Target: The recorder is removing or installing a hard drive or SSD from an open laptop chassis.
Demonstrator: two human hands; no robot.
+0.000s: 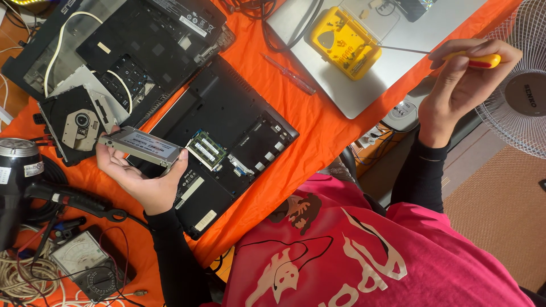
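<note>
My left hand [139, 176] grips a flat grey drive [141, 146] just above the opened black laptop [227, 142]. My right hand [463, 79], raised well apart, pinches a yellow-handled screwdriver [475, 59] beside the yellow case [344, 41].

Open laptop base [227, 142] on the table [318, 136], optical drive [77, 122] left of it, parts box [344, 41] behind right.

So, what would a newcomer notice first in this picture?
Probably the bright orange cloth over the table, with an opened black laptop lying on it at the centre. The left hand holds a flat silver drive above it, and the right hand, raised at upper right, grips a yellow-handled screwdriver.
</note>
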